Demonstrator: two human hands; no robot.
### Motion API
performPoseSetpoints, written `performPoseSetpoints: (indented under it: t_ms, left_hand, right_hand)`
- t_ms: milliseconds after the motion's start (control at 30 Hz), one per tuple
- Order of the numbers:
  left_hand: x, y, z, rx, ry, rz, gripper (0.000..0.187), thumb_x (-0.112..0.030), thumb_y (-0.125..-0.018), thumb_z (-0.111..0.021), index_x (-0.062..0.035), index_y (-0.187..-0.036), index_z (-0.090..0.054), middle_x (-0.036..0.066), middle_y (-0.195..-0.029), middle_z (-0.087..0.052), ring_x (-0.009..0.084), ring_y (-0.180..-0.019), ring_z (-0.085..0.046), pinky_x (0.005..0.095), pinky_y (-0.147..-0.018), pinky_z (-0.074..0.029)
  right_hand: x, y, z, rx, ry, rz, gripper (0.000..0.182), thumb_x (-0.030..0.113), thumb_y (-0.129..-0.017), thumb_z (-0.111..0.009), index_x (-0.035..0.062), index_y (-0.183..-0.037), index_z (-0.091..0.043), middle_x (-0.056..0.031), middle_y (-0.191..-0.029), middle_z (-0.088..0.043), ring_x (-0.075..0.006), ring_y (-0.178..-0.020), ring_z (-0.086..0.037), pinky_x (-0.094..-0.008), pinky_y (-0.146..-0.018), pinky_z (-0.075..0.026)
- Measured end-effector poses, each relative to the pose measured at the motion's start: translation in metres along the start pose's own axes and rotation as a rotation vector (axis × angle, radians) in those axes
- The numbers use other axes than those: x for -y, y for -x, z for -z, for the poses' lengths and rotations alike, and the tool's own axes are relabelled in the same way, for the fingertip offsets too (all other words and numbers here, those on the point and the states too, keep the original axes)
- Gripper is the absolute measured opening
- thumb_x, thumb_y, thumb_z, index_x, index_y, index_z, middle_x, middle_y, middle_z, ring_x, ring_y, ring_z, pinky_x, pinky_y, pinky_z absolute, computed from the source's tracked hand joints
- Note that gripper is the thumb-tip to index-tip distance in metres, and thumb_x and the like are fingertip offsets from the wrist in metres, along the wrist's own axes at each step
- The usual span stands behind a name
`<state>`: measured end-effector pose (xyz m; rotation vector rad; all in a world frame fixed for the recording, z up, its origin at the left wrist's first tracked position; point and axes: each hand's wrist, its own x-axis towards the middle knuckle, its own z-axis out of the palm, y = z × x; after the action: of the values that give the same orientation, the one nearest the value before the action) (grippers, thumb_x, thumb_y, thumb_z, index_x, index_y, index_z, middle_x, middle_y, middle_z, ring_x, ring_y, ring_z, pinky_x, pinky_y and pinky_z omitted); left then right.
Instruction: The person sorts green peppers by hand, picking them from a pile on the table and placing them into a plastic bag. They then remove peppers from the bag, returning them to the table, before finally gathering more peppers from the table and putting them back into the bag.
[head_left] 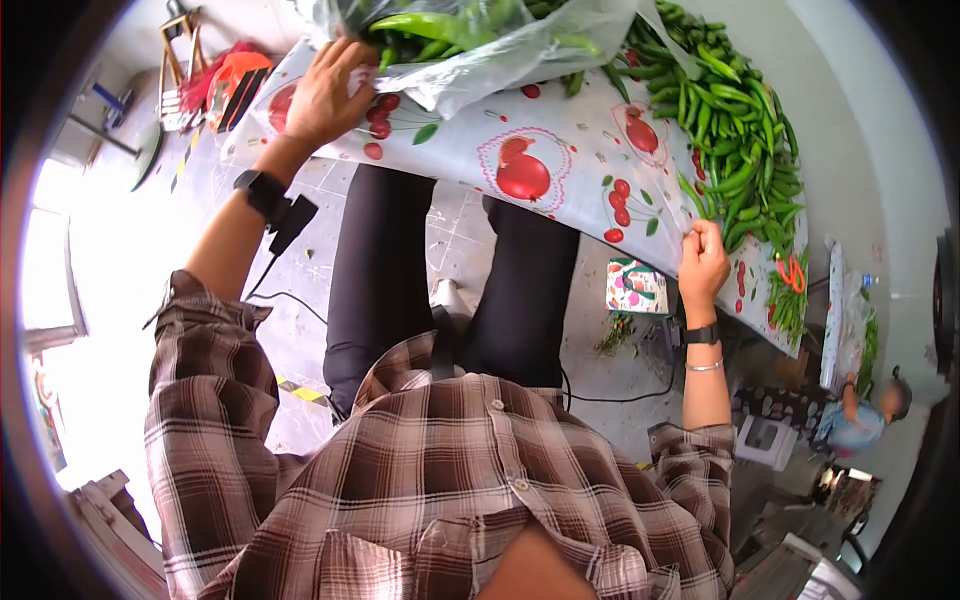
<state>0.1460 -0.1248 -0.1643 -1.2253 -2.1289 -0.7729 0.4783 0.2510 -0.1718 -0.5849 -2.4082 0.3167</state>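
A clear plastic bag [450, 85] with long green peppers [425, 28] inside lies at the top of the view, on a table covered by a fruit-print tablecloth [455, 150]. My left hand [330, 95] is at the bag's left end, its fingers curled onto the plastic. At the cloth's front right edge, my right hand [703, 262] is closed with thumb and fingers together. What it pinches is too small to make out. Just beyond those fingers lies a single green pepper [692, 195], and a large heap of green peppers [735, 130] spreads behind it.
Orange-handled scissors [791, 273] rest by the peppers at the table's right end. Beneath the table stands a patterned box [637, 287] beside stray green stems. A black cable [620, 399] crosses the floor. Another person [855, 420] sits at a second table on the far right.
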Motion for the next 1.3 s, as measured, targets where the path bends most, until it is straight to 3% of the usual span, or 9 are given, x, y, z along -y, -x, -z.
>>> performPoseSetpoints:
  t_ms: [267, 467, 700, 900, 1000, 1067, 1133, 1300]
  left_hand:
    - [-0.006, 0.003, 0.004, 0.029, -0.012, 0.022, 0.026, -0.012, -0.07, -0.055, -0.0055, -0.094, -0.051, 0.011, -0.093, -0.05, 0.0305, -0.094, -0.048, 0.0377, -0.083, -0.04]
    - [0.005, 0.006, -0.002, -0.021, 0.036, -0.021, 0.022, -0.013, -0.07, -0.054, -0.0063, -0.091, -0.051, 0.01, -0.09, -0.05, 0.0293, -0.092, -0.049, 0.0377, -0.081, -0.041]
    - [0.005, 0.003, -0.001, -0.004, 0.059, 0.015, 0.024, -0.007, -0.068, -0.053, -0.0035, -0.091, -0.051, 0.012, -0.09, -0.051, 0.0316, -0.091, -0.049, 0.0377, -0.081, -0.041]
    - [0.001, 0.001, 0.005, 0.026, 0.118, 0.023, 0.022, -0.01, -0.068, -0.051, -0.0034, -0.09, -0.05, 0.012, -0.091, -0.049, 0.0317, -0.089, -0.048, 0.0382, -0.08, -0.041]
    - [-0.007, 0.001, 0.013, 0.053, 0.18, 0.064, 0.027, -0.012, -0.068, -0.053, -0.0023, -0.092, -0.052, 0.015, -0.091, -0.05, 0.0336, -0.093, -0.046, 0.0394, -0.083, -0.039]
    - [-0.017, 0.003, 0.023, 0.075, 0.157, 0.08, 0.03, -0.014, -0.068, -0.054, -0.0021, -0.095, -0.053, 0.015, -0.094, -0.052, 0.0335, -0.093, -0.047, 0.0399, -0.083, -0.039]
    - [-0.033, 0.001, 0.037, 0.107, 0.075, 0.055, 0.033, -0.011, -0.067, -0.055, -0.0003, -0.098, -0.054, 0.015, -0.101, -0.051, 0.0324, -0.095, -0.047, 0.0393, -0.084, -0.038]
    - [-0.077, -0.018, 0.047, 0.033, 0.073, 0.01, 0.03, -0.008, -0.066, -0.059, -0.004, -0.096, -0.057, 0.012, -0.098, -0.054, 0.0297, -0.091, -0.049, 0.0376, -0.081, -0.038]
  right_hand:
    - [0.001, 0.0, -0.002, -0.026, -0.03, 0.022, 0.007, 0.007, -0.079, -0.053, 0.0064, -0.085, -0.056, -0.0071, -0.065, -0.058, -0.0173, -0.057, -0.058, -0.0293, -0.054, -0.043]
    - [0.009, 0.0, -0.002, -0.044, -0.034, 0.01, 0.006, 0.007, -0.077, -0.054, 0.0072, -0.083, -0.055, -0.0056, -0.059, -0.053, -0.0185, -0.05, -0.051, -0.032, -0.05, -0.04]
    - [-0.002, 0.003, -0.001, -0.042, -0.029, 0.03, 0.008, 0.007, -0.076, -0.055, 0.006, -0.084, -0.056, -0.0071, -0.06, -0.054, -0.02, -0.051, -0.053, -0.032, -0.051, -0.042]
    - [0.001, 0.001, -0.003, -0.017, -0.014, -0.038, 0.008, 0.008, -0.077, -0.055, 0.0066, -0.085, -0.055, -0.0074, -0.062, -0.054, -0.0211, -0.054, -0.054, -0.0322, -0.052, -0.042]
    - [-0.001, -0.003, 0.004, 0.074, -0.102, -0.097, 0.008, 0.007, -0.076, -0.056, 0.0067, -0.084, -0.056, -0.0051, -0.061, -0.054, -0.0153, -0.053, -0.052, -0.0294, -0.052, -0.041]
    - [-0.013, -0.012, 0.015, 0.268, -0.354, -0.191, 0.006, 0.004, -0.08, -0.054, 0.0027, -0.086, -0.056, 0.0003, -0.064, -0.054, -0.0052, -0.054, -0.048, -0.0225, -0.051, -0.04]
    - [0.003, -0.027, 0.038, 0.43, -0.494, -0.467, 0.007, 0.003, -0.082, -0.052, 0.0007, -0.087, -0.057, 0.0008, -0.067, -0.055, -0.004, -0.055, -0.047, -0.0188, -0.05, -0.039]
    - [0.025, -0.076, 0.052, 0.442, -0.464, -0.287, 0.01, 0.004, -0.082, -0.053, -0.0003, -0.091, -0.057, 0.0011, -0.069, -0.056, -0.0042, -0.057, -0.048, -0.0194, -0.052, -0.041]
